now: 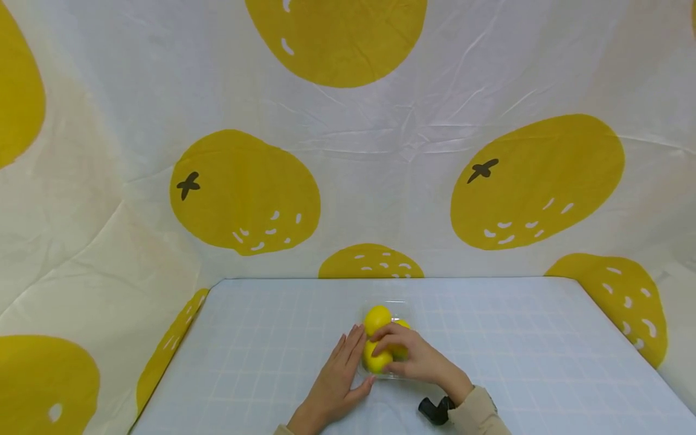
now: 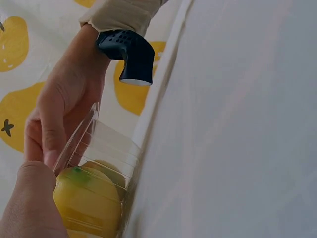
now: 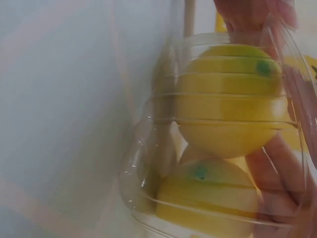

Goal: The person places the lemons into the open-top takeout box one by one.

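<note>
Several yellow lemons sit in a clear plastic box, among them a far lemon (image 1: 377, 318), a near lemon (image 1: 377, 359) and a lemon partly covered at the right (image 1: 403, 324). My right hand (image 1: 415, 355) reaches into the box from the right, its fingers and thumb curled about the near lemon. My left hand (image 1: 338, 377) lies along the box's left side with its fingers straight. In the right wrist view, a lemon with a green tip (image 3: 228, 106) shows through the ribbed wall of the clear box (image 3: 136, 163). The left wrist view shows the right hand (image 2: 64, 109) over the box rim.
A pale checked cloth covers the table (image 1: 272, 338). Behind it and at the sides hangs a white curtain (image 1: 380, 193) printed with big yellow fruit. A dark wrist camera (image 1: 434, 412) sticks out below the right sleeve (image 1: 478, 414).
</note>
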{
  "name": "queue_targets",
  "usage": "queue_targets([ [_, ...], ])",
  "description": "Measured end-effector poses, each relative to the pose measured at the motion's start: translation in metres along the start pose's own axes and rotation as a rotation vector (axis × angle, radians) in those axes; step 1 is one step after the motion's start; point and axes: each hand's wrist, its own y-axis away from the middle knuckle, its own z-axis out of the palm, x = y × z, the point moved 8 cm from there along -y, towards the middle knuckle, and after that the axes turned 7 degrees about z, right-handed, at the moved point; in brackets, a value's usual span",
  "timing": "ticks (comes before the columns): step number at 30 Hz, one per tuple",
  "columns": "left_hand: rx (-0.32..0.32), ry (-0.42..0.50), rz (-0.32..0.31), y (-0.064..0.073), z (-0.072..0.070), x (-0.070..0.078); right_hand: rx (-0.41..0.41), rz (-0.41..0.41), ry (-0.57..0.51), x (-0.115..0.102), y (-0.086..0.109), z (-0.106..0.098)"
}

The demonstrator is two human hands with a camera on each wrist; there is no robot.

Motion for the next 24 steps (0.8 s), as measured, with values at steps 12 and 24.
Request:
queue_targets([
  [12, 0.041, -0.02, 0.04, -0.002, -0.005, 0.005, 0.269, 0.078, 0.106, 0.009, 0.005, -0.038],
  [24, 0.022, -0.027, 0.026, -0.001, -0.005, 0.004, 0.132, 0.257, 0.23, 0.03, 0.011, -0.035],
])
